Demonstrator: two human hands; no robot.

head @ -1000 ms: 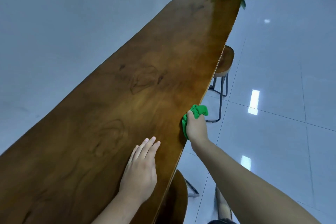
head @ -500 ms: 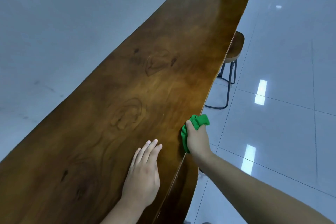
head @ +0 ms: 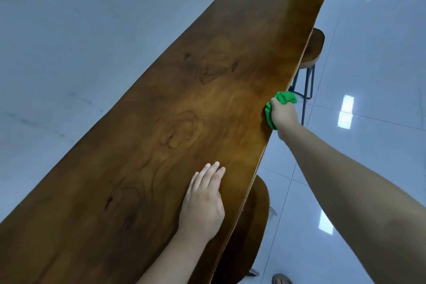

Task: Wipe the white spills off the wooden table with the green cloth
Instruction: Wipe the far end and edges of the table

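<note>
A long wooden table (head: 207, 103) runs from the near left to the far right. My right hand (head: 284, 117) grips a bunched green cloth (head: 285, 97) and presses it against the table's right edge. Flat on the tabletop near that edge lies my left hand (head: 202, 205), palm down, fingers together, holding nothing. No white spills show on the wood in this view.
Two wooden stools stand along the table's right side, one (head: 312, 53) beyond the cloth and one (head: 251, 226) close below my left hand. Glossy white floor tiles (head: 368, 122) spread to the right. A foot (head: 281, 279) shows at the bottom edge.
The view has tilted down and forward along the table. My right hand with the cloth has slid farther along the right edge. My left hand stays flat on the wood.
</note>
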